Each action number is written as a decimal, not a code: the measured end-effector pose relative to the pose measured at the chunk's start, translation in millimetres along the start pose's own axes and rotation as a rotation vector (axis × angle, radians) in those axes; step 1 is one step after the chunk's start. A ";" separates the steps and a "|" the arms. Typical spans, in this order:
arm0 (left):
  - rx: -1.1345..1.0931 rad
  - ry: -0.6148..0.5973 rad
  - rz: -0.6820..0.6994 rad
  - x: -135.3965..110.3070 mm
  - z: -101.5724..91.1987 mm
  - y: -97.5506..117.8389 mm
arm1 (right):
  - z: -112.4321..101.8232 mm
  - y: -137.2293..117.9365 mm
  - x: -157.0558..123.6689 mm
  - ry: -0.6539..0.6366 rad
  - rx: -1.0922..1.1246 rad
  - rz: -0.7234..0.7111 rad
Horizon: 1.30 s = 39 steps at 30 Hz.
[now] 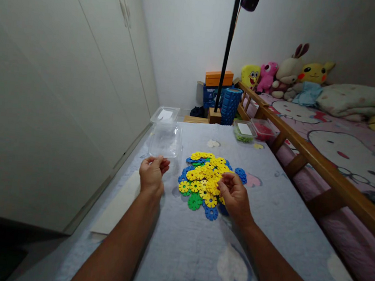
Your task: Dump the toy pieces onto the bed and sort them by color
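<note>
Clear tub: just beyond my left hand.
Green-filled box, red-filled box: well beyond my right hand.
Discs: heaped between my hands.
Pose: fingers curled; whether either pinches anything, I can't tell.

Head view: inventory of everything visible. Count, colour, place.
cloth: 1, pale blue, centre
discs: many, yellow, blue, green, on cloth
plasticware: 2, clear, cloth's far left
tubs: 2, green, red inside, cloth's far right
sheet: 1, white, cloth's left
wardrobe: 1, white, left
pole: 1, black, back
boxes: 2+, orange, blue, back
roller: 1, blue, back
bed: 1, brown, pink, right
toys: several, mixed, on bed
left hand: 1, near plasticware
right hand: 1, at discs
</note>
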<state>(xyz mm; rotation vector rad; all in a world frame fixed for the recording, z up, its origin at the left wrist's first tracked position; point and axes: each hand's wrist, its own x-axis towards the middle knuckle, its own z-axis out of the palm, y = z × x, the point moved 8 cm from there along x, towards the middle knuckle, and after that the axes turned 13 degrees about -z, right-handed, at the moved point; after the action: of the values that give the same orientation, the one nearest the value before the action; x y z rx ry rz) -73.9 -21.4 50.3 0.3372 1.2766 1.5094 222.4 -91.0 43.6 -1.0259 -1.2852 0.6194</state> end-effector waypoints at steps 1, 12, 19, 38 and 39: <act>-0.004 0.025 0.000 5.8 -2.5 5.3 | -0.7 0.2 0.3 -0.003 -0.032 -0.011; 0.044 0.228 -0.063 61.2 -26.1 28.2 | -2.1 0.5 1.6 -0.028 -0.183 -0.063; 0.090 0.262 -0.083 79.2 -31.5 31.5 | -5.4 -1.1 2.4 -0.012 -0.204 -0.077; 0.096 0.231 -0.063 100.5 -20.9 30.0 | -13.3 -2.8 4.4 0.018 -0.343 -0.116; 0.087 0.230 -0.062 100.8 -19.7 30.5 | -15.1 -5.3 5.7 0.017 -0.393 -0.149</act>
<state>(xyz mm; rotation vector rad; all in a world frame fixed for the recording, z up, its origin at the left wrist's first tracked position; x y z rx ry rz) -143.4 57.0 28.0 0.1815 1.5234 1.4744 237.4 -92.6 51.5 -1.2362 -1.4880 0.2460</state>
